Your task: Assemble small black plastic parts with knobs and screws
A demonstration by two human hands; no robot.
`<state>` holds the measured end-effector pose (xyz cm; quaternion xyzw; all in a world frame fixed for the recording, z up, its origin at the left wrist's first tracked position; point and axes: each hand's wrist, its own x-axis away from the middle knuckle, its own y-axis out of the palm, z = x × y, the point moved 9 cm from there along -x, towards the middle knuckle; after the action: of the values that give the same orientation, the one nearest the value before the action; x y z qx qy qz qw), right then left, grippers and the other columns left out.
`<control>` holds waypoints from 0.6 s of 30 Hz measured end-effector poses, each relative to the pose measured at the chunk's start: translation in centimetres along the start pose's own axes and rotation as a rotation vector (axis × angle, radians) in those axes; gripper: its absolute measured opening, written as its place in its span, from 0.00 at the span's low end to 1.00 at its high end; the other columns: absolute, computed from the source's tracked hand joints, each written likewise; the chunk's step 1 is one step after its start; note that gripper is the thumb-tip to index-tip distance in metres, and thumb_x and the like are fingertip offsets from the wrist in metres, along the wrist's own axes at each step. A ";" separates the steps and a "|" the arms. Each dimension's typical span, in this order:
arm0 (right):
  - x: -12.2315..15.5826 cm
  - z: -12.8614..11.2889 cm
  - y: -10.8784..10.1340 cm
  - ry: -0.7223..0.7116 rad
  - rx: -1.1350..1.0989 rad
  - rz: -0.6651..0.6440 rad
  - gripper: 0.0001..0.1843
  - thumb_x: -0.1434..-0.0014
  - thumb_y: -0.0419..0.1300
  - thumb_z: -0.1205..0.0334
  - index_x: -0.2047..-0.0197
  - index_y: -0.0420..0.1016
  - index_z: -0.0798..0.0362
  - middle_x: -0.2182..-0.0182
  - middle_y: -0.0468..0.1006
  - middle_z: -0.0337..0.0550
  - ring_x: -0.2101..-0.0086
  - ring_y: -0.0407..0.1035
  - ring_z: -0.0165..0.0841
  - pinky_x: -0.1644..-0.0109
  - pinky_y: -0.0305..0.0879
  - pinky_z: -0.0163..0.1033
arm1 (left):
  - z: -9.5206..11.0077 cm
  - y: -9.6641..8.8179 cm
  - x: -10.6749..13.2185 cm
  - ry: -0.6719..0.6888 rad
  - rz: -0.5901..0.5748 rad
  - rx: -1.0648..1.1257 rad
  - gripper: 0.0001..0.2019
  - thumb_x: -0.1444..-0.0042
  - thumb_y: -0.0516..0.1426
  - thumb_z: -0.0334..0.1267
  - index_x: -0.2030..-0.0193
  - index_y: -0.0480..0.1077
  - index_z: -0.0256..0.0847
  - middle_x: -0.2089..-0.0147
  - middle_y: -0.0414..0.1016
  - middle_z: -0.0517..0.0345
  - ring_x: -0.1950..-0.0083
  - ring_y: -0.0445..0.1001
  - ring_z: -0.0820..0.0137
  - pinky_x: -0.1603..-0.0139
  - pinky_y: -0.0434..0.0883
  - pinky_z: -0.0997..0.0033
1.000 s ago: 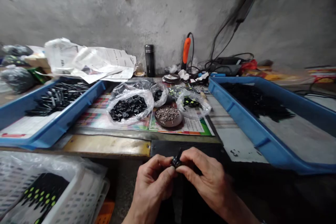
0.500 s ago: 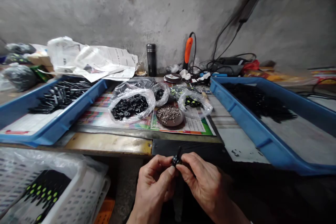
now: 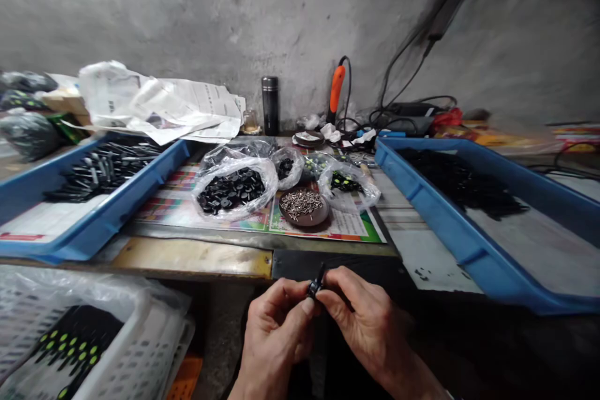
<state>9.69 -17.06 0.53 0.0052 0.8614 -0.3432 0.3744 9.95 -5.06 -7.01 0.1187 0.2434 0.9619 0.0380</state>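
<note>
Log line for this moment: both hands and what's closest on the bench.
left hand: pinching small black part | right hand: pinching same part | nearest on bench: dish of metal pins, bag of black discs

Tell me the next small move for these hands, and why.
Likely squeeze the black part together: the left hand and right hand both pinch it just below the table edge, holding nothing else. Whether it is already seated is too small to tell.
</note>
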 end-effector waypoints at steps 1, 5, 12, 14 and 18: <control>0.1 0.2 0.0 0.031 -0.019 0.013 0.16 0.23 0.48 0.50 0.58 0.66 0.52 0.72 0.72 0.37 0.74 0.71 0.29 0.70 0.65 0.31 | 0.0 -0.1 -0.1 -0.004 0.000 0.005 0.17 0.53 0.72 0.47 0.65 0.76 0.36 0.76 0.69 0.63 0.82 0.58 0.82 0.83 0.54 0.84; 0.2 0.7 0.8 0.141 -0.106 0.008 0.22 0.25 0.49 0.43 0.41 0.58 0.52 0.69 0.75 0.36 0.73 0.74 0.28 0.69 0.70 0.27 | -0.5 -0.6 -0.5 -0.022 0.001 0.024 0.18 0.52 0.71 0.49 0.65 0.76 0.36 0.80 0.64 0.66 0.82 0.56 0.82 0.83 0.54 0.83; -1.1 2.1 1.2 0.249 -0.112 0.026 0.25 0.26 0.48 0.43 0.39 0.56 0.55 0.74 0.70 0.33 0.79 0.68 0.28 0.75 0.66 0.27 | -0.1 -1.3 -0.9 -0.007 0.003 0.012 0.19 0.54 0.72 0.50 0.66 0.77 0.35 0.75 0.71 0.60 0.83 0.57 0.83 0.84 0.53 0.83; -1.1 1.8 1.7 0.238 -0.138 -0.026 0.28 0.27 0.49 0.41 0.36 0.54 0.53 0.73 0.71 0.35 0.78 0.70 0.29 0.75 0.67 0.28 | 0.1 -1.5 -0.8 -0.013 0.036 0.030 0.20 0.55 0.72 0.50 0.66 0.78 0.35 0.77 0.69 0.62 0.83 0.56 0.83 0.84 0.53 0.83; -1.2 1.5 2.5 0.241 -0.101 -0.103 0.27 0.26 0.48 0.43 0.34 0.53 0.51 0.69 0.73 0.37 0.76 0.71 0.29 0.72 0.69 0.28 | 0.3 -1.7 -0.9 -0.013 0.044 0.046 0.20 0.56 0.73 0.51 0.67 0.78 0.35 0.81 0.64 0.65 0.83 0.54 0.83 0.83 0.52 0.83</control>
<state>12.20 -15.77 -0.83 -0.0168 0.9153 -0.3153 0.2500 10.91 -3.57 -7.78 0.1312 0.2623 0.9559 0.0155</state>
